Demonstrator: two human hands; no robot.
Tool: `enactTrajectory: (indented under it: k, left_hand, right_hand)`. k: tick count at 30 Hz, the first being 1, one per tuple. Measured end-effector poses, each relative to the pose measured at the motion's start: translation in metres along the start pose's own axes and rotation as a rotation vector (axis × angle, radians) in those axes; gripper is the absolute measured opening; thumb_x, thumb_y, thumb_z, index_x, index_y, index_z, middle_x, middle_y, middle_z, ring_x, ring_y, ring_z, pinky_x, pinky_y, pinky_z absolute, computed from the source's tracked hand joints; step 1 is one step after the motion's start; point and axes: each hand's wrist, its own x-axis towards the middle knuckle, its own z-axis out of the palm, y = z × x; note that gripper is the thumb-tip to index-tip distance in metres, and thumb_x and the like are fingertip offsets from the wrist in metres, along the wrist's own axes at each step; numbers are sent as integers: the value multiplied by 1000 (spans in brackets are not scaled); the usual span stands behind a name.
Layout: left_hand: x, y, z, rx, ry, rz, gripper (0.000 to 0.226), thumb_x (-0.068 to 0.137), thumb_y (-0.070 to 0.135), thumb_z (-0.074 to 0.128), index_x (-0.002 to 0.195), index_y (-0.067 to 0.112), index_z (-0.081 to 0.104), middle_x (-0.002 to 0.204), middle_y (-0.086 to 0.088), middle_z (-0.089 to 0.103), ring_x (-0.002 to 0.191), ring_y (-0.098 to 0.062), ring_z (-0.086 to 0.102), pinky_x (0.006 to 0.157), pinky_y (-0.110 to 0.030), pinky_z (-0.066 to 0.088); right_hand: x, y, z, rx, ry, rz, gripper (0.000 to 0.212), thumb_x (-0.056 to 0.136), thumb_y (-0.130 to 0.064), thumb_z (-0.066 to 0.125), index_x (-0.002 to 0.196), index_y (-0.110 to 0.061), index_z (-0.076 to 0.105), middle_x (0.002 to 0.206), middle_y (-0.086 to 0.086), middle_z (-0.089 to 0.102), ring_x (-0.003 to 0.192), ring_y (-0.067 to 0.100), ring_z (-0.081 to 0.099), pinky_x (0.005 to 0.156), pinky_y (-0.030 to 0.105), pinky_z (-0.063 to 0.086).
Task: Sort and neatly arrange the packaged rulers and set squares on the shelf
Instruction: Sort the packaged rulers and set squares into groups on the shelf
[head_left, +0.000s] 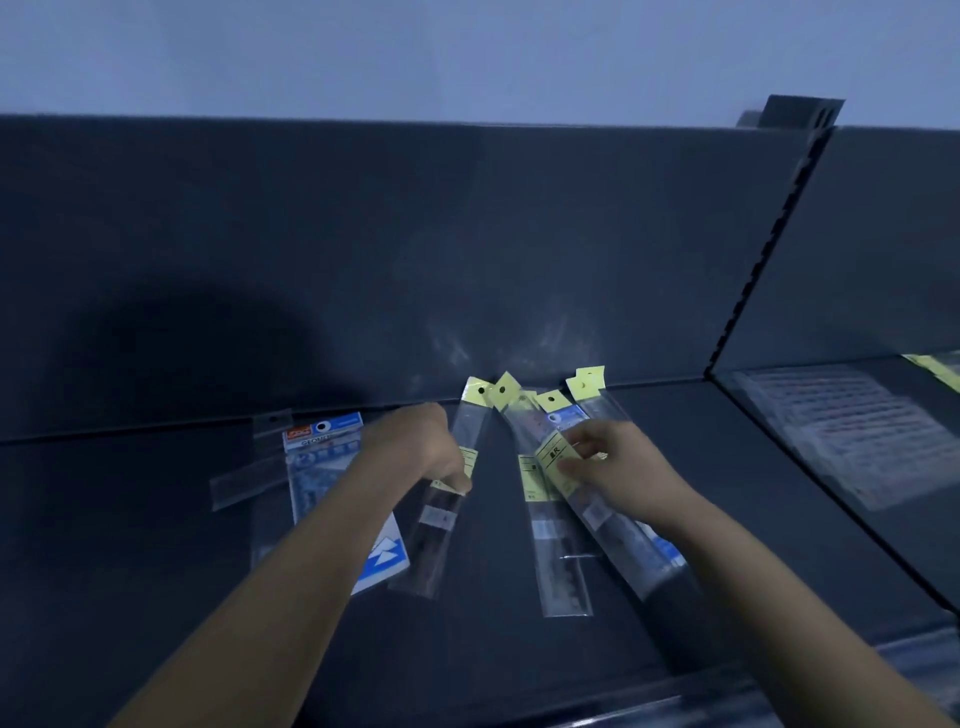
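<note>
1. A dark grey, smooth metal shelf (156, 545) with a matching flat back panel (363, 234) carries the stationery packs, which lie fanned out near the back edge.
2. The left hand (434, 449) has its fingers curled down onto a long narrow ruler pack (434, 540), gripping it around mid-length. The pack is a glossy clear sleeve with a dark ruler inside and a pale yellow hang-card at its top.
3. The right hand (621, 467) pinches a second ruler pack (623, 540) between thumb and fingers at its yellow printed label. This sleeve lies slanted, its lower end pointing right.
4. Between them lies a third ruler pack (558, 571), touching the one in the right hand.
5. A wider blue-and-white set-square pack (317, 467) lies flat under the left forearm, and another blue pack (569, 417) shows beneath the right cluster.
6. A crinkled clear sleeve (241, 480) lies at far left.
7. A slotted upright (769, 244) divides off the next bay, where a wrapped printed sheet (841, 431) lies.
</note>
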Motion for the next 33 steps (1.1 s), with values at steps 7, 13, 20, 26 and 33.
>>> enactTrajectory:
  k: [7,13,20,26,33]
  left_hand:
    - [-8,-16,-19,-511,-310,140,23,72,22,81,67,8,64,50,0,50,37,-9,35,39,-17,27]
    - [-20,14,-12,-1098,-354,383,30,76,11,78,105,6,71,87,-5,73,53,-7,53,48,-16,44]
    - [-16,80,20,-1010,-136,428,53,66,21,87,110,8,60,89,3,67,66,-2,59,57,-18,46]
    - [-24,133,22,-233,559,919,109,64,65,74,144,39,4,152,14,5,137,-10,10,114,-42,12]
    - [-44,258,35,176,56,1083,33,74,57,69,102,47,54,84,26,56,91,2,48,91,-26,39]
  right_hand:
    - [-7,8,-7,341,4,93,24,88,-6,59,112,-14,60,71,5,57,58,14,47,54,24,37]
    - [-18,7,-5,654,57,125,35,88,-3,59,117,-23,58,72,0,59,62,14,53,56,24,43]
    - [-46,26,-34,739,81,55,35,80,-8,71,113,-12,61,86,5,67,70,13,64,54,24,49]
    - [-71,67,-97,455,26,-35,26,84,4,66,108,-6,65,89,10,66,80,15,62,73,24,52]
    - [-105,150,-203,194,-69,-109,20,83,1,68,102,-4,66,85,8,70,74,11,63,67,21,51]
